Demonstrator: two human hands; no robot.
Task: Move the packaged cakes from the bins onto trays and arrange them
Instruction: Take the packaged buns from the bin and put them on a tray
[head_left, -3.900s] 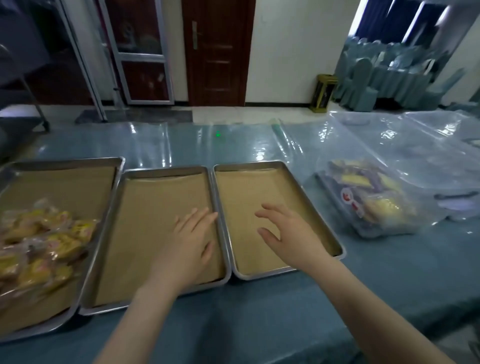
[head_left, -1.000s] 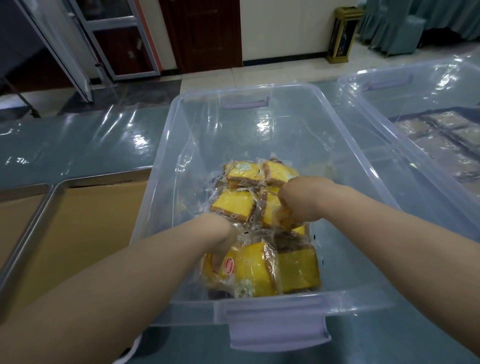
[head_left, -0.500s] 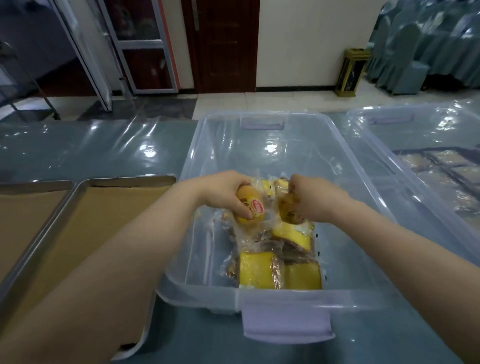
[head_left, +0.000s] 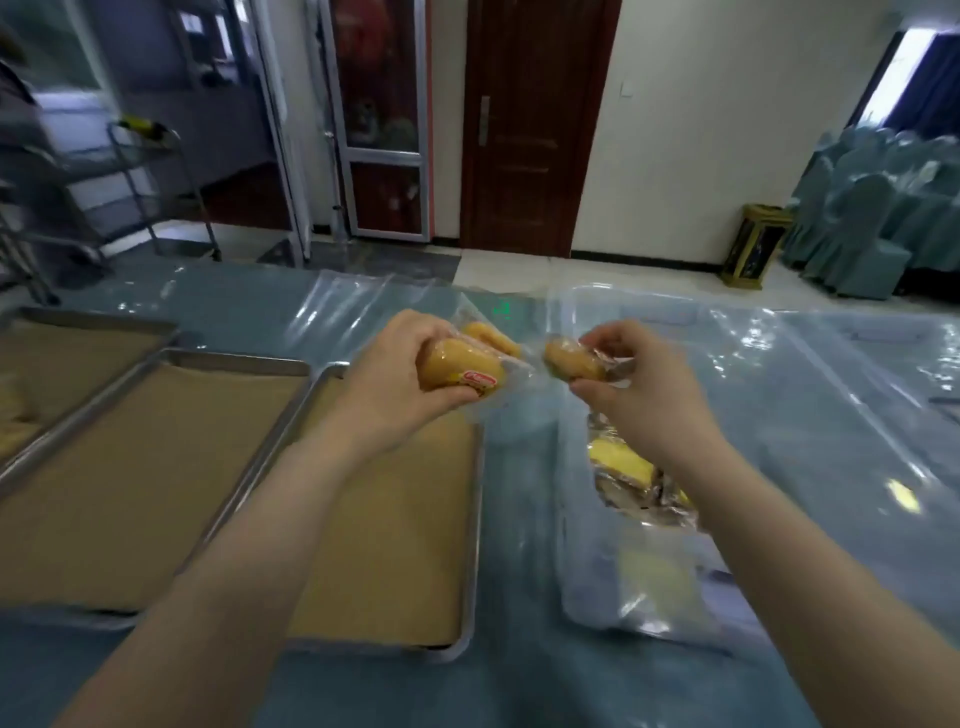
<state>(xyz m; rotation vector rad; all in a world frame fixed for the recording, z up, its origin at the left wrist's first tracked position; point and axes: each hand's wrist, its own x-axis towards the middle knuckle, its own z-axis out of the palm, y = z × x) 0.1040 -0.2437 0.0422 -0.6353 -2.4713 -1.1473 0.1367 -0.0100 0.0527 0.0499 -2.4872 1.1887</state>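
My left hand grips packaged yellow cakes in clear wrap, held above the far end of the right-hand metal tray, which is lined with brown paper. My right hand holds another wrapped cake above the clear plastic bin. Several more wrapped cakes lie inside that bin, partly hidden by my right forearm.
Two more paper-lined trays lie to the left; the far-left one holds some cakes at the frame edge. A second clear bin stands to the right. A plastic sheet covers the blue table. A metal trolley stands beyond.
Both hands have lifted cakes out of the bin and swung left; my left hand is now over the tray. The view has turned left, bringing the trays back in.
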